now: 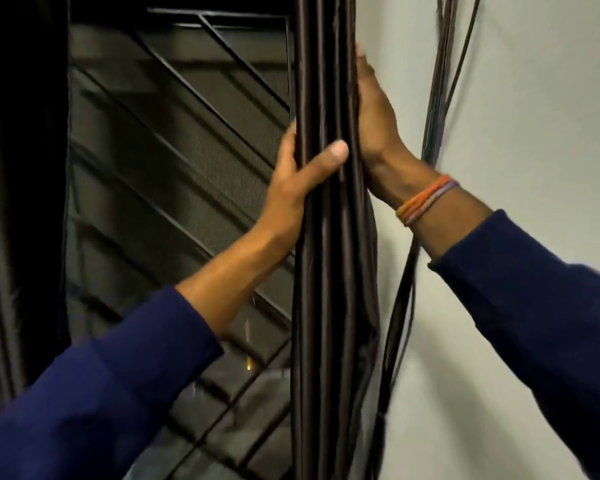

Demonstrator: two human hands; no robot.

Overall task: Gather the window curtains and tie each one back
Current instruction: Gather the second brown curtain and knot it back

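Curtain: dark brown, glossy pleated fabric curtain (326, 237), bunched into a narrow vertical column at the right edge of the window, just beside the wall.
Left hand: left hand (291, 181) reaches up from the lower left, forearm angled upward; grip clamped on the curtain bundle, thumb across the front folds, fingers wrapped behind out of view.
Right hand: right hand (374, 123) reaches from the lower right, fingers straight and pointing up, palm pressed flat against the bundle's right side; grip apart.
Wrist: orange and purple thread bracelets (426, 199) on the right wrist.
Sleeves: navy blue, pushed back off both forearms.
Second curtain: another dark curtain (18, 202) hangs at the left edge.
Window: black metal grille with diagonal bars (187, 133).
Wall: pale grey wall (534, 116), thin dark cords (437, 98) hanging against it.
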